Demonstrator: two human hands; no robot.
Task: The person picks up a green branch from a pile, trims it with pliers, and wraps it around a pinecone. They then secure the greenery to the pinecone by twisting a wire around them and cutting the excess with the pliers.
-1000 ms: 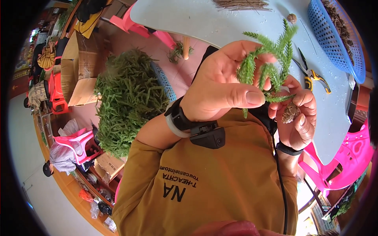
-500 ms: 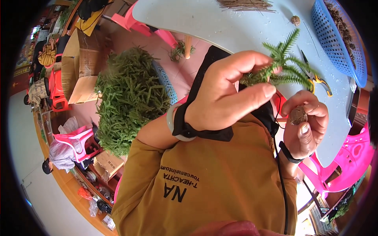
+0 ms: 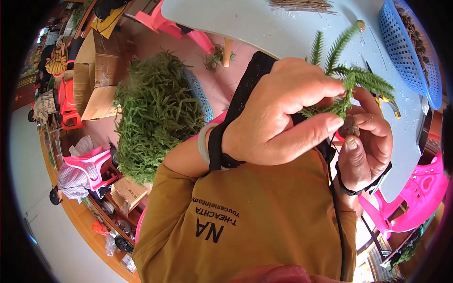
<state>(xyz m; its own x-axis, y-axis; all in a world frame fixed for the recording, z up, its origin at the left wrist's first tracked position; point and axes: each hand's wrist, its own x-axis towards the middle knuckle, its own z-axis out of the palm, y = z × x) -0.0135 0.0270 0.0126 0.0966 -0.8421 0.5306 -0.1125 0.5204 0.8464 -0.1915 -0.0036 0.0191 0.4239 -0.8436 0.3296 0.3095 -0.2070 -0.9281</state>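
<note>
My left hand (image 3: 269, 113) pinches a green artificial pine sprig (image 3: 350, 78) between thumb and fingers, its needled branches fanning up and right. Close by on the right, my right hand (image 3: 365, 158) grips a small brown pine cone (image 3: 349, 127) with thumb and fingertips. The sprig's lower end is right at the top of the cone; fingers partly hide where they meet, so I cannot tell how they are joined. Both hands are held up in front of my chest, by the edge of the light table (image 3: 255, 21).
Yellow-handled pliers (image 3: 390, 106) lie on the table behind my right hand. A blue basket of cones (image 3: 401, 56) and thin brown sticks (image 3: 302, 5) are farther off. Left, green sprigs (image 3: 158, 113) heap over another basket (image 3: 200, 96), near a cardboard box (image 3: 101, 68). A pink chair (image 3: 420, 195) stands right.
My left hand has brought the sprig right and down to the cone. My right hand has turned and moved slightly left, and the two now meet.
</note>
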